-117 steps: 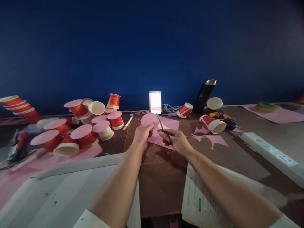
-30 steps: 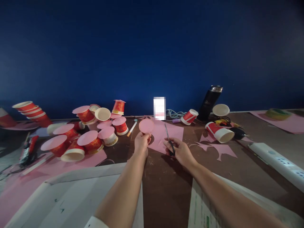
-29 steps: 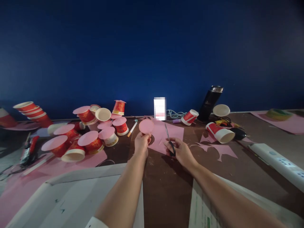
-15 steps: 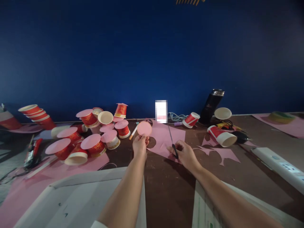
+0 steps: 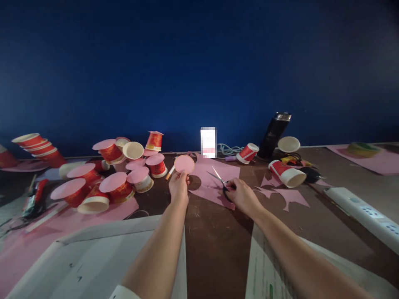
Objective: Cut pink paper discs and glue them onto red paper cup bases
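My left hand point(image 5: 179, 187) pinches the lower edge of a round pink paper disc point(image 5: 184, 164), held up facing me with a thin pale rim showing. In my right hand point(image 5: 245, 196) are black-handled scissors point(image 5: 219, 177), my fingers in their loops and the blades apart, pointing up and left. Beneath the scissors lies a pink paper sheet point(image 5: 208, 187) with a round cut-out at its left side. Just left of the disc rests a white and orange stick point(image 5: 170, 172).
Several red paper cups topped with pink discs point(image 5: 116, 185) crowd the left. Stacked cups point(image 5: 39, 145) lean farther left. Rightward are pink scraps point(image 5: 291, 197), a tipped cup point(image 5: 286, 174), a black flask point(image 5: 274, 135) and a power strip point(image 5: 361, 211). A lit screen point(image 5: 208, 142) stands at the back.
The scissor blades have spread apart, and the scissors have turned to point more leftward. My left hand still holds the disc. The whole view has shifted slightly.
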Available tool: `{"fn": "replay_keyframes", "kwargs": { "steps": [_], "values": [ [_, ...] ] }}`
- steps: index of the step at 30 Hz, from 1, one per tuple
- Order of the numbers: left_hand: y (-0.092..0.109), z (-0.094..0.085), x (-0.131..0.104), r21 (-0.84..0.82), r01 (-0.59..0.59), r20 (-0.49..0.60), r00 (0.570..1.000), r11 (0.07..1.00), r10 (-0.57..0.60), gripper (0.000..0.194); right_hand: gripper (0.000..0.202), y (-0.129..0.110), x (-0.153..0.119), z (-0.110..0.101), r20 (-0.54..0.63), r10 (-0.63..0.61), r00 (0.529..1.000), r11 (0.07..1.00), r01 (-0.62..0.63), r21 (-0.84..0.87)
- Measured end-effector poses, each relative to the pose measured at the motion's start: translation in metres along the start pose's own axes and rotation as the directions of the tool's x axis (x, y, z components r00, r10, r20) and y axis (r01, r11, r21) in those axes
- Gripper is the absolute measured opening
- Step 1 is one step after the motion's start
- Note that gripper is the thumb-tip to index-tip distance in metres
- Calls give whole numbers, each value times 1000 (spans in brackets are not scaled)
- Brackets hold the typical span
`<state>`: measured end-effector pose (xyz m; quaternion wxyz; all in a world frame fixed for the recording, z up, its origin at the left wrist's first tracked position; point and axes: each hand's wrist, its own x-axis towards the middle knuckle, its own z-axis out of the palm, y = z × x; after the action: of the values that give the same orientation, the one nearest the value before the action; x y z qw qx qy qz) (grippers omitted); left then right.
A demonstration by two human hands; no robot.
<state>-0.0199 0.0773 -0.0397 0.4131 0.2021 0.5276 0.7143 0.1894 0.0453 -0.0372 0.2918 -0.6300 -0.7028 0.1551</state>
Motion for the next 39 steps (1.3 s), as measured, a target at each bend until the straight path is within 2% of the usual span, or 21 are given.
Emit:
{"fn": "replay_keyframes", "kwargs": {
  "steps": [4, 8, 14, 17, 21, 24, 33, 39],
  "values": [
    [-2, 1, -3, 41, 1, 60, 998, 999, -3, 27, 24, -2, 1, -2, 45, -7, 999, 998, 4, 59],
    [-4, 2, -5, 80, -2, 104, 995, 997, -6, 26, 35, 0, 3, -9, 75, -26, 997, 996, 20, 82],
    [-6, 2, -5, 121, -23, 108, 994, 992, 10, 22, 24, 5, 6, -16, -84, 34, 996, 998, -29, 63],
    [-4, 2, -7, 151, -33, 118, 993, 988, 15, 20, 24, 7, 7, -18, -91, 23, 996, 1000, -24, -20],
    [-2, 4, -10, 194, -44, 134, 991, 980, 18, 22, 41, 15, 13, -25, -124, 142, 982, 968, -164, -190],
    [-2, 5, -12, 219, -47, 147, 989, 975, 14, 24, 48, 25, 19, -31, -174, 209, 962, 940, -247, -236],
    [-4, 6, -13, 274, -46, 175, 985, 961, -3, 22, 37, 41, 25, -47, -216, 175, 961, 895, -246, -371],
    [-5, 5, -14, 290, -47, 201, 980, 956, -13, 22, 24, 42, 24, -47, -233, 152, 960, 852, -247, -462]
  ]
}}
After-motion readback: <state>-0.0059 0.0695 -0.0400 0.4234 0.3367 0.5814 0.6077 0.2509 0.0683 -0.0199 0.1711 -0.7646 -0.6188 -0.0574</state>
